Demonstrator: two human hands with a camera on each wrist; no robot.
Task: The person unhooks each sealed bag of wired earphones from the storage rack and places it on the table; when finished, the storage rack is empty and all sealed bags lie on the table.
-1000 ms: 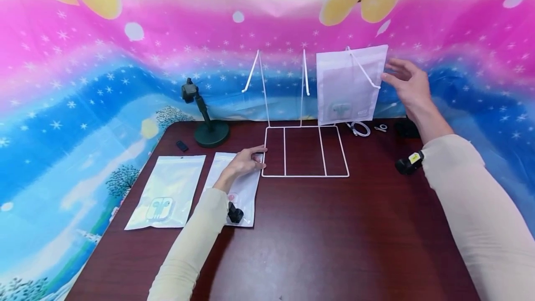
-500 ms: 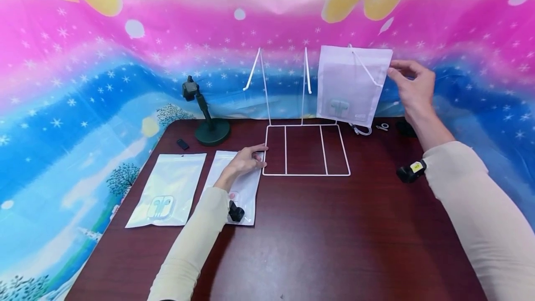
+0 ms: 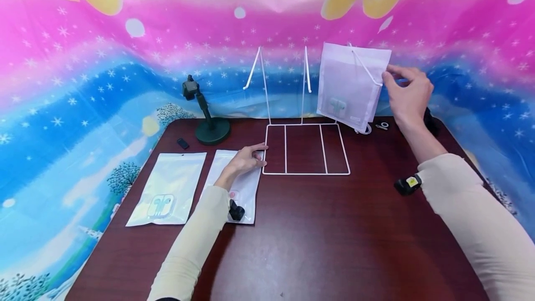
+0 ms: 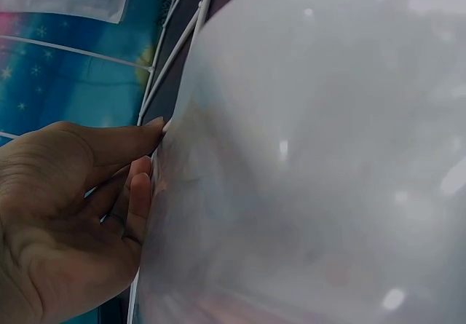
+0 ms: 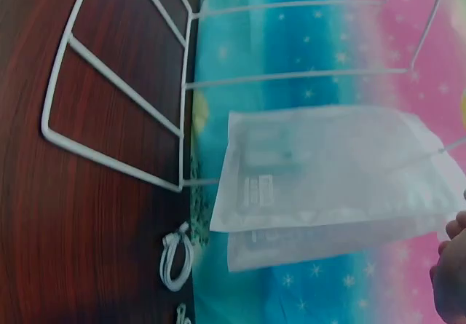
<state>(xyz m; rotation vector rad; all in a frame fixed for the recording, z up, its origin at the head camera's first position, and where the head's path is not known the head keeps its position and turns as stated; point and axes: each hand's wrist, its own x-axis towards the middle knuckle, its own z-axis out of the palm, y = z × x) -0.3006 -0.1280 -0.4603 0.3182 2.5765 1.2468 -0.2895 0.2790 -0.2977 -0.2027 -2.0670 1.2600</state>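
A white wire rack [image 3: 307,173] stands at the back of the dark wooden table [image 3: 317,236], its three hooks reaching up. A translucent white pouch [image 3: 349,85] with earphones inside hangs tilted on the right hook. My right hand [image 3: 403,89] is at its upper right edge, thumb and forefinger pinching that edge. In the right wrist view the pouch [image 5: 328,171] fills the middle and only my fingertips [image 5: 453,266] show. My left hand [image 3: 246,158] lies flat on a second pouch [image 3: 240,189] on the table, fingertips at the rack's left base wire. The left wrist view shows those fingers [image 4: 135,193] along that pouch's edge [image 4: 306,164].
Another earphone pouch [image 3: 167,189] lies left of the pressed one. A dark phone stand [image 3: 209,127] and a small black item [image 3: 182,144] sit at the back left. A white cable [image 3: 362,129] and small bits lie behind the rack on the right. A colourful cloth hangs behind.
My right hand went from spread beside the hanging pouch to closing thumb and forefinger on its edge. The pouch now hangs tilted. My left hand has stayed put.
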